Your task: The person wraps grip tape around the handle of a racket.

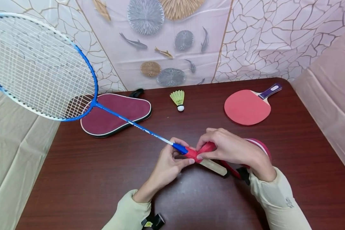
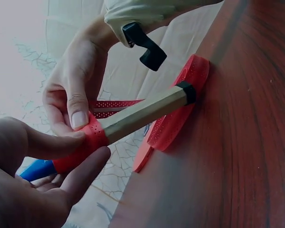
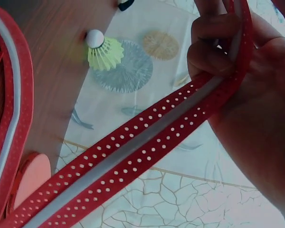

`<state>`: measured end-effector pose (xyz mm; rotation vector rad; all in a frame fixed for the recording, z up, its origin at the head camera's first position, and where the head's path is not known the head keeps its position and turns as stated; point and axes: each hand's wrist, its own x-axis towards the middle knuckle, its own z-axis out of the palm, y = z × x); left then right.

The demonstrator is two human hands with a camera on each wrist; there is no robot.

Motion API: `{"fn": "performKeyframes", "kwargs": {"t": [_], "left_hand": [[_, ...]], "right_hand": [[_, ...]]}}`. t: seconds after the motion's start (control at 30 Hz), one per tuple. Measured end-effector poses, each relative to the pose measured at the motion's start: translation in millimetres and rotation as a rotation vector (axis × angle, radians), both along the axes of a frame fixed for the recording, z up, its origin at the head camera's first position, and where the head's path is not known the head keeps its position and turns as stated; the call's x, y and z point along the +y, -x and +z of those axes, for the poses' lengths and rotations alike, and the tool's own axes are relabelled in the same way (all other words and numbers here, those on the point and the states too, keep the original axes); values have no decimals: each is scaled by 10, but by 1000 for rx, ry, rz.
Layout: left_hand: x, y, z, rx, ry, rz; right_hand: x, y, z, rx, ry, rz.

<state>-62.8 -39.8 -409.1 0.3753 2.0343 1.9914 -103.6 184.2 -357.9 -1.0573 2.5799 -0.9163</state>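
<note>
A blue-and-white badminton racket [image 1: 132, 124] slants across the head view, its head at the upper left. My left hand [image 1: 168, 163] grips it near the blue cone, thumb and fingers on red perforated grip tape [image 1: 191, 154] wrapped round the top of the handle. Below the wrap, the handle [image 2: 147, 114] shows bare pale wood with a black end cap. My right hand [image 1: 233, 148] pinches the tape beside the wrap, its thumb on the red in the left wrist view. A loose tape strip [image 3: 147, 133] with a pale centre line trails from the right hand in the right wrist view.
On the brown table [image 1: 103, 179] lie a maroon paddle case [image 1: 118, 108], a yellow shuttlecock [image 1: 178, 99] and a red table tennis paddle [image 1: 247, 107]. A loop of the tape [image 2: 180, 109] rests near the handle's end. A patterned cloth [image 1: 172, 41] hangs behind.
</note>
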Motion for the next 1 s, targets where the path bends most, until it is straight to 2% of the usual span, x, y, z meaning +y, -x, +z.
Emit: {"fn": "performKeyframes", "kwargs": {"t": [0.13, 0.37, 0.5, 0.6, 0.73, 1.0], "left_hand": [[-14, 3, -28, -15, -17, -14], [-24, -13, 5, -123, -87, -51], [-27, -12, 17, -83, -26, -19], [-41, -13, 38, -48, 63, 16], [-58, -34, 79, -51, 179, 39], [-69, -40, 100, -26, 219, 87]], "right_hand": [[-27, 11, -17, -1, 2, 17], [-72, -4, -39, 32, -27, 24], [-82, -8, -46, 31, -35, 20], [-86, -11, -47, 18, -32, 20], [-104, -18, -57, -7, -36, 29], [-141, -26, -45, -39, -53, 23]]}}
